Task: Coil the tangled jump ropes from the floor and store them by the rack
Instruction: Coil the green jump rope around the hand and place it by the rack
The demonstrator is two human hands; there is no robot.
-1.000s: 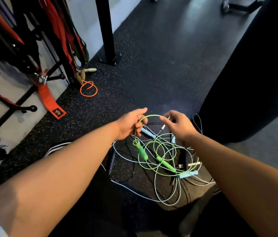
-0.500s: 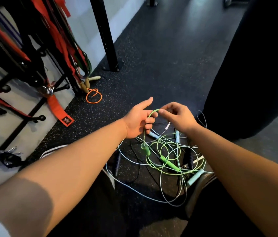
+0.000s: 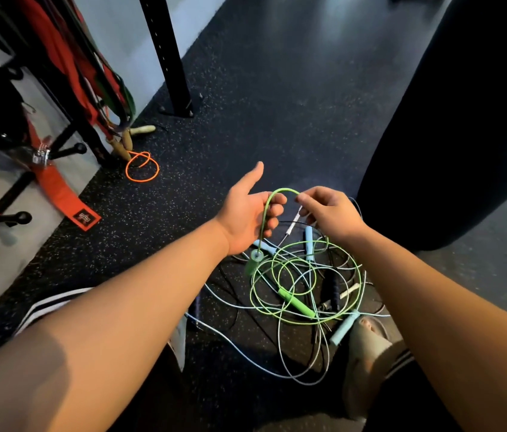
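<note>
Head view: has raised green rope (image 3: pixel 281 191) above the tangle (image 3: pixel 305 285), handle (image 3: pixel 254 259) now dangling; grips with left hand (image 3: pixel 246 213), fingers (image 3: pixel 275 210) curled, pinches with right hand (image 3: pixel 330 213); separating probably underway.

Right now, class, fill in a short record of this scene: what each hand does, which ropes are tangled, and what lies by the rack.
left hand: fingers curled round the green rope cord, thumb out
right hand: pinches the same cord
green rope handles: one hangs below the left hand, one lies on the floor
also tangled: light blue rope, black rope
by the rack: orange rope, looped
</note>
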